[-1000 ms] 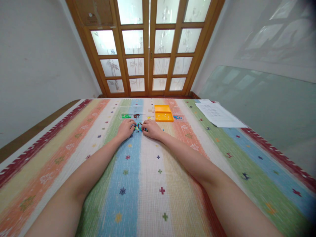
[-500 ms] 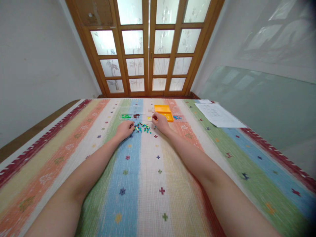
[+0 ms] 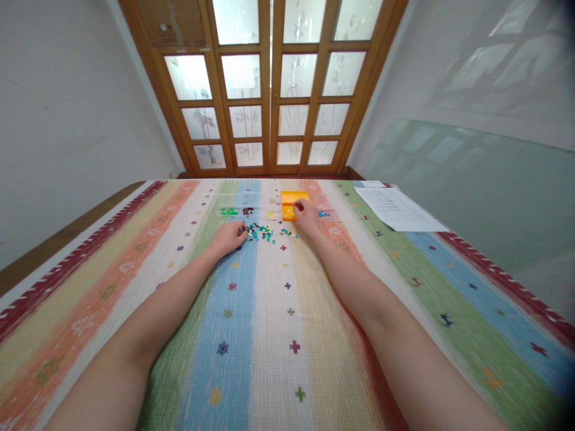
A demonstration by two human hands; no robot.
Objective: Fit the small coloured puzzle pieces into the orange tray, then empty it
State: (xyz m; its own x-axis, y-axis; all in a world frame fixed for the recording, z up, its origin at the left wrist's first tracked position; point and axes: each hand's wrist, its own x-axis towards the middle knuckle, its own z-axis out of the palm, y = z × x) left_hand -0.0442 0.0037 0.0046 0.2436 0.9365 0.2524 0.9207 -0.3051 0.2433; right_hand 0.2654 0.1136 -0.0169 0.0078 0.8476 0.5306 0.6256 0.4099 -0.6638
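Note:
My left hand (image 3: 230,237) rests on the cloth at the left edge of a loose pile of small coloured pieces (image 3: 261,232), its fingertips closed on something too small to make out. Over the open orange box (image 3: 288,211) is my right hand (image 3: 307,215), thumb and fingers pinched together; whatever they hold is hidden. Clear boxes stand in a row behind the pile: one with green pieces (image 3: 229,212), one with dark brown pieces (image 3: 248,211), one with yellow pieces (image 3: 271,215). Blue pieces (image 3: 324,214) lie in a clear box to the right of the orange one.
A striped cloth (image 3: 274,335) covers the table. Printed white sheets (image 3: 398,209) lie at the far right. Beyond the table stand wooden doors (image 3: 272,108) with glass panes, and a glass panel (image 3: 471,191) leans at the right wall.
My right hand has moved right, from beside the yellow pieces to over the orange box, uncovering some small pieces on the cloth. My left hand has shifted very slightly right.

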